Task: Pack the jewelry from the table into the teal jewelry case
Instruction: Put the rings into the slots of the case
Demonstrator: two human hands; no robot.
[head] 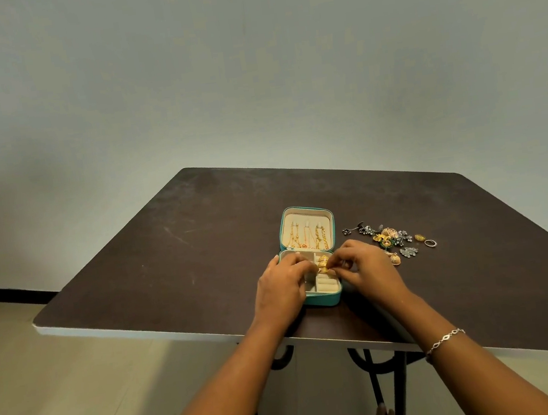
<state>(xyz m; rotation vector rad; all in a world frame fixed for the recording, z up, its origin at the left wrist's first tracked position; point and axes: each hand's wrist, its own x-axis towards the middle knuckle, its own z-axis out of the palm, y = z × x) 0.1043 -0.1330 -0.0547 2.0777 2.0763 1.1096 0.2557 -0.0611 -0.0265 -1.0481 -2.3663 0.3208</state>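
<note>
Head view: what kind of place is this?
Probably a plain room in a home: a bare pale wall, a dark folding-style table on metal legs, and a light tiled floor.

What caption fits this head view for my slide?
Both hands, left and right, seat gold rings in the open teal jewelry case; loose jewelry waits beside it.

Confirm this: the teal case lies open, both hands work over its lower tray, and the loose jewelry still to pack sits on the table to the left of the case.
Wrong side. The head view shows the loose jewelry to the right of the teal case, not the left. The rest holds: the case lies open, and the left hand and right hand work over its lower tray.
</note>
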